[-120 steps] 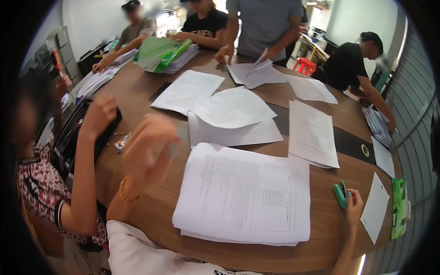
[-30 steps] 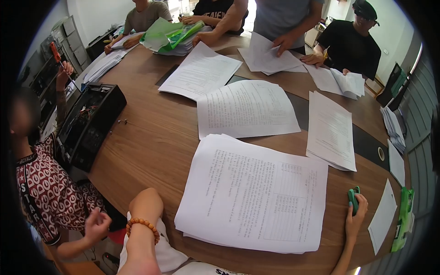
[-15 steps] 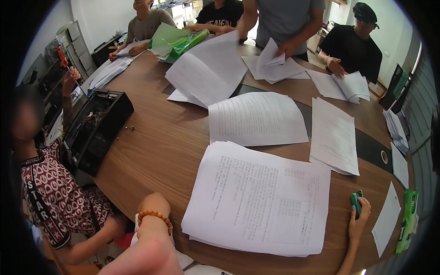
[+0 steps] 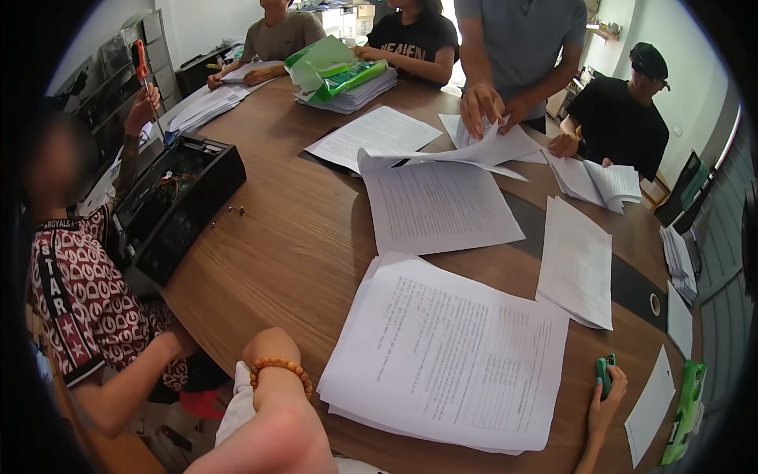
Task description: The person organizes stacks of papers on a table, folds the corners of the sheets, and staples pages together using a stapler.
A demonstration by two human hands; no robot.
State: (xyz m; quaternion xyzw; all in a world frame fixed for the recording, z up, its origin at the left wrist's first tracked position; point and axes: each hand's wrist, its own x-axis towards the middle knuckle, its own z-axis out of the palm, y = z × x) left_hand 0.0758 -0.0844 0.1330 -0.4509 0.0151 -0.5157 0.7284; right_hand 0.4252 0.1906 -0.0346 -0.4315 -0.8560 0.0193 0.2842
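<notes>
My right hand (image 4: 613, 389) is closed around a small green stapler (image 4: 606, 376) near the table's right side. Low on the left, by the table edge, is my left hand (image 4: 270, 344), bent downward with its fingers hidden and a beaded bracelet on the wrist. Between my hands lies a thick stack of printed sheets (image 4: 450, 355), its text turned sideways. Just beyond it, a loose printed sheet (image 4: 438, 209) has its far edge curled up. To the right of that sheet rests another thin stack of papers (image 4: 578, 261).
A person on the left holds a screwdriver (image 4: 140, 63) beside an open black computer case (image 4: 181, 205), with small screws nearby. Across the table (image 4: 276, 253), several people handle papers. A green wrapper (image 4: 332, 75) tops one pile; another green packet (image 4: 684, 411) lies far right.
My left hand, raised over the table 4 seconds ago, has dropped to the table edge. The standing person's hands have shifted among the far sheets. My right hand still holds the stapler.
</notes>
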